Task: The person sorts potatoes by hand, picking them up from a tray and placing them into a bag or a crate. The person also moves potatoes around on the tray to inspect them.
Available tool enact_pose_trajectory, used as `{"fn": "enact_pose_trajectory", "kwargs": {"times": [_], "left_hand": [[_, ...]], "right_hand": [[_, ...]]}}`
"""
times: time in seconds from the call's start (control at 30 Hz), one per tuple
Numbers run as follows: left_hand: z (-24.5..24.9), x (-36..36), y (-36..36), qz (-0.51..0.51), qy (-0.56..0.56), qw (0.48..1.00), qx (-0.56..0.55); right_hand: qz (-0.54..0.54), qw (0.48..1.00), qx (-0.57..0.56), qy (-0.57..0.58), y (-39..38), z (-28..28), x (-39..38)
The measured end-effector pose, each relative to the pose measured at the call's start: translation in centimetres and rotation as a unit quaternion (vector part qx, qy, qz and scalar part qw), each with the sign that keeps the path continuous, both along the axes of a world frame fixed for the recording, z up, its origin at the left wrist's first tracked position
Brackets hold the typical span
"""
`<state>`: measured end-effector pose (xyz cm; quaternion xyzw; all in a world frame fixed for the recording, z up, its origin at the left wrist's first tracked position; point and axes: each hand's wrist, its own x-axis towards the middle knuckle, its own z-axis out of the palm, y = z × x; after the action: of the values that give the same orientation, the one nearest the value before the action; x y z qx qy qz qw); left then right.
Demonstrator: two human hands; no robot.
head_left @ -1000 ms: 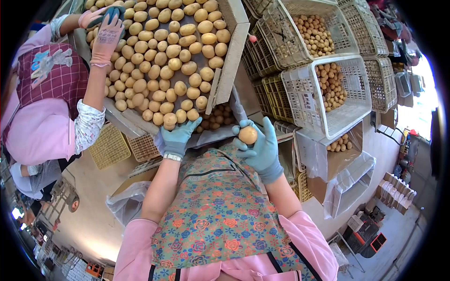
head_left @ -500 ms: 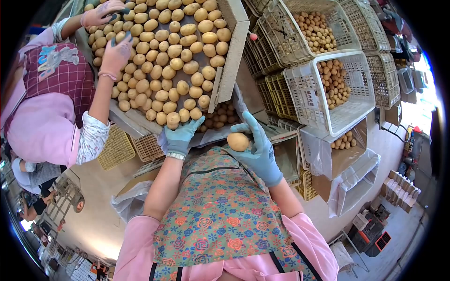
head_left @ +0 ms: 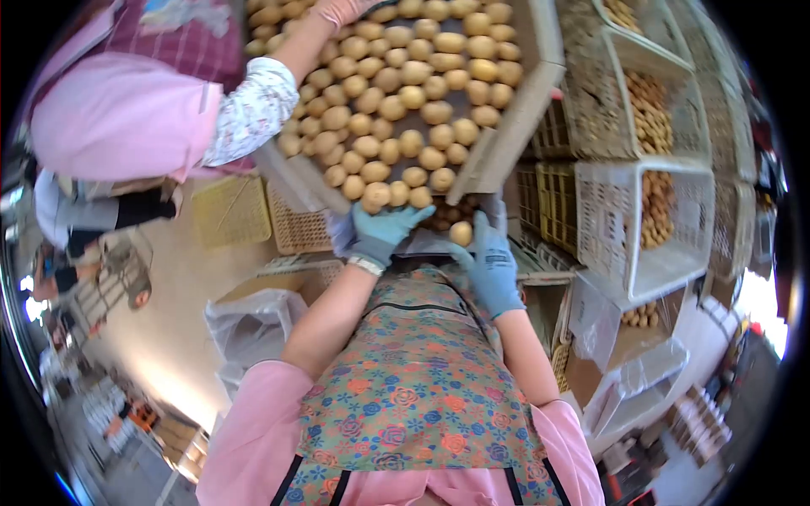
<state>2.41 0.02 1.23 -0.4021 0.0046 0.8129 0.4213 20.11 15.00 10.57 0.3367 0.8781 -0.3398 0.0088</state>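
My left hand (head_left: 384, 230), in a light blue glove, lies at the front lip of the sorting tray (head_left: 483, 169). Its fingers are spread, touching the front row of potatoes (head_left: 377, 194). To the right, my right hand (head_left: 492, 270), also gloved, is open above a lined box below the tray's gap. A single potato (head_left: 460, 234) shows just off its thumb and fingertips, seemingly out of the grip and over the box. Darker-looking potatoes (head_left: 443, 218) lie down in that box, partly hidden by the tray and my hands.
A co-worker's gloved hand (head_left: 346, 10) reaches over the tray at upper left. Plastic crates (head_left: 637, 282) with potatoes are stacked on the right, above lined cardboard boxes (head_left: 591, 371). Yellow crates (head_left: 232, 211) and a plastic-lined box (head_left: 257, 316) stand at left.
The view has swung, shifting the tray rightward in the picture. My right hand has moved toward the box and its fingers have opened from the potato. My left hand stays at the lip.
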Motion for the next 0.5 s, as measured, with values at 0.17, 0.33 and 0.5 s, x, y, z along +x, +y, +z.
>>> {"fn": "enact_pose_trajectory", "kwargs": {"times": [0.17, 0.33, 0.5], "left_hand": [[-1.4, 0.8, -0.4, -0.012, 0.034, 0.999, -0.031], [-7.5, 2.5, -3.1, -0.245, 0.483, 0.766, -0.347], [-3.6, 2.6, -1.5, 0.018, 0.35, 0.907, -0.234]], "right_hand": [[0.203, 0.951, -0.05, -0.228, -0.3, -1.3, -0.5], [0.275, 0.929, 0.137, 0.207, -2.5, -3.8, -9.1], [0.382, 0.898, 0.138, 0.169, -3.1, -3.0, -19.2]]}}
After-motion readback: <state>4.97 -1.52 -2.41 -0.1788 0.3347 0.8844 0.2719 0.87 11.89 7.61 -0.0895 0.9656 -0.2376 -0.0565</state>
